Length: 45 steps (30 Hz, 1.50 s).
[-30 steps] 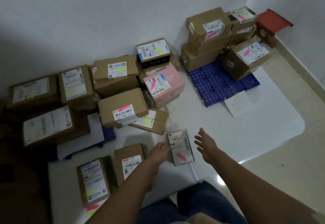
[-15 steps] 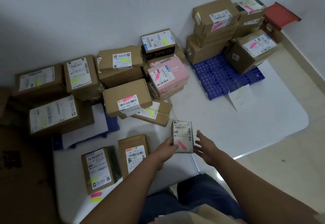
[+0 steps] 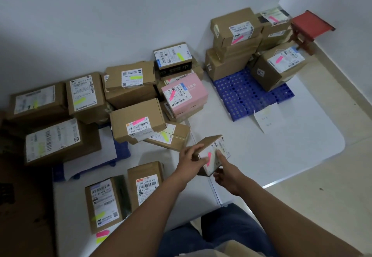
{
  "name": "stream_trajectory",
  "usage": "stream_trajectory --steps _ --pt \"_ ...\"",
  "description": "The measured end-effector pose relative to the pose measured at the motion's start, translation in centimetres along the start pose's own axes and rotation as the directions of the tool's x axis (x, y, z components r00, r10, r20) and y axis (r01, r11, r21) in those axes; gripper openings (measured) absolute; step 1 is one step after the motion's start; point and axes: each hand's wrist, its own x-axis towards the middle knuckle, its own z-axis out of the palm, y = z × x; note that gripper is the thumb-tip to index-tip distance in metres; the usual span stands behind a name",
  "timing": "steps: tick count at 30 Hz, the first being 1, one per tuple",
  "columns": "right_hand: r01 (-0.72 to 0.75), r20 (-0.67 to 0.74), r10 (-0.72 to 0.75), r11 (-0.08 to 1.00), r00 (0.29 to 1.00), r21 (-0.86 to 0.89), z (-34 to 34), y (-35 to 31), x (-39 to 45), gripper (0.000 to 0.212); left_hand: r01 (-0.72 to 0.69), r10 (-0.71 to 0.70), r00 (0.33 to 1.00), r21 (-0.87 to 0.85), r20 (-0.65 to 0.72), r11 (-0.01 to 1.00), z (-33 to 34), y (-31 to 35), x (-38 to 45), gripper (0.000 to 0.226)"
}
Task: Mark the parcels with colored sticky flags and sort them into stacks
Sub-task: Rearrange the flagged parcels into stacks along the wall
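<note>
Small parcel [image 3: 211,153] with pink flag [image 3: 208,159] is lifted above the white mat's [image 3: 261,156] near edge. Left hand [image 3: 189,161] grips its left side; right hand [image 3: 226,173] pinches the lower corner. Advice: keep both holds firm, label upward, carry to the pink-flag stack [image 3: 237,45] at the blue pallet's [image 3: 245,97] far corner.

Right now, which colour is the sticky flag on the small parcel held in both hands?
Pink sticky flag on the small parcel, seen in the head view.

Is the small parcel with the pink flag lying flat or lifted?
Lifted and tilted: both hands hold the small parcel off the white sheet, label facing up.
</note>
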Motion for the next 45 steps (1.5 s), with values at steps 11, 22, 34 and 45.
stream_trajectory --steps 11,22,34,45 --pt "0.08 0.189 -0.092 0.994 0.978 0.071 0.0 -3.9 -0.8 0.053 0.101 -0.086 0.994 -0.272 0.063 0.957 -1.3 3.7 1.8 0.045" --pt "0.29 -0.157 -0.249 0.887 0.956 0.36 -3.1 -13.2 1.9 0.046 0.025 -0.018 0.998 -0.137 0.053 0.99 -1.0 11.2 6.6 0.017" --pt "0.171 -0.236 -0.123 0.966 0.964 0.195 -5.6 -22.6 9.6 0.083 0.077 -0.076 0.997 -0.165 0.008 0.983 -1.1 13.3 10.6 0.031" --pt "0.327 -0.183 -0.282 0.894 0.942 0.306 -5.2 -28.6 14.0 0.044 0.13 -0.134 0.991 -0.139 -0.021 0.982 -0.2 15.1 11.9 0.039"
